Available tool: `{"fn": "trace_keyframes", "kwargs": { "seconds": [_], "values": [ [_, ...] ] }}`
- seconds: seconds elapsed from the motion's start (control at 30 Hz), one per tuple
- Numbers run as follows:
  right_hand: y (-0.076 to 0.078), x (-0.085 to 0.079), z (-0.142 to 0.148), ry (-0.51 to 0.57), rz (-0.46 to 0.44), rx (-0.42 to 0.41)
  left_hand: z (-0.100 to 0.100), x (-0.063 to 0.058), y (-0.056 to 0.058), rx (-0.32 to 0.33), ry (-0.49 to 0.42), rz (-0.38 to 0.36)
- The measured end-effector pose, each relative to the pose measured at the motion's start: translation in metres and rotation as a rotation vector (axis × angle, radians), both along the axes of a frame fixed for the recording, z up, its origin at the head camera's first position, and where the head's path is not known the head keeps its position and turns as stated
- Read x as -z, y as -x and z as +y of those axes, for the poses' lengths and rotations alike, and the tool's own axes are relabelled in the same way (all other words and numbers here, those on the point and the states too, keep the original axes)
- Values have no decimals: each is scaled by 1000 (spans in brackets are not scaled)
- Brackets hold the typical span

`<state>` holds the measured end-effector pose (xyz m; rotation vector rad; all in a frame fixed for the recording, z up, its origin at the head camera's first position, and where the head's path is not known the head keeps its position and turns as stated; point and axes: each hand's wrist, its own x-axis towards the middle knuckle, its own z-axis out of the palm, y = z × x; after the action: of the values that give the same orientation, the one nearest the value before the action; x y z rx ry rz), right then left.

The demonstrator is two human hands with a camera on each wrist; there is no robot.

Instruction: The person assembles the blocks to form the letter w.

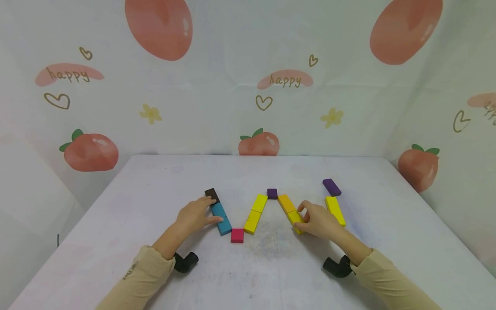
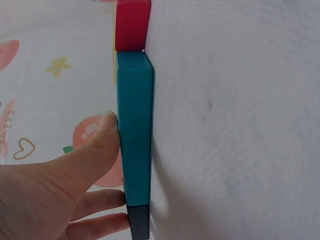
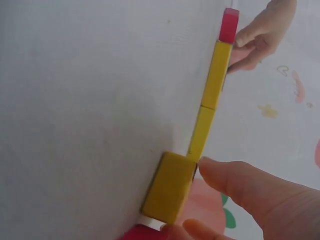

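Observation:
My left hand (image 1: 193, 215) lies with fingers extended over the blue block (image 1: 220, 218) and the dark brown block (image 1: 211, 194). Its thumb touches the blue block's top face in the left wrist view. A red block (image 1: 237, 235) sits at the blue block's lower end. My right hand (image 1: 318, 221) has thumb and bent fingers at opposite sides of a yellow block (image 3: 170, 187). That block lies end to end with an orange block (image 1: 287, 203). A red thing (image 3: 142, 233) shows beside the right fingers at the bottom of the right wrist view, mostly cut off.
Two yellow blocks (image 1: 252, 221) slant up from the red block to a small purple block (image 1: 272, 193). Right of my right hand lie another yellow block (image 1: 335, 211) and a longer purple block (image 1: 332, 187). A printed cloth (image 1: 209, 107) hangs behind the white table (image 1: 252, 280).

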<state>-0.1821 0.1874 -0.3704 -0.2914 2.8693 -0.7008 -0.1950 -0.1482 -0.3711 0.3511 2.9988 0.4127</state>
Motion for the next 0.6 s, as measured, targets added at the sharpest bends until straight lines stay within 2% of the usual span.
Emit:
{"fn": "trace_keyframes", "kwargs": {
  "seconds": [0.33,0.43,0.6],
  "values": [
    [3,-12,29,102,65,-104,0,0,0,1,0,1],
    [6,-11,41,105,85,-160,0,1,1,2,0,3],
    [10,-8,59,117,59,-262,-1,2,2,3,4,6]
  ]
}}
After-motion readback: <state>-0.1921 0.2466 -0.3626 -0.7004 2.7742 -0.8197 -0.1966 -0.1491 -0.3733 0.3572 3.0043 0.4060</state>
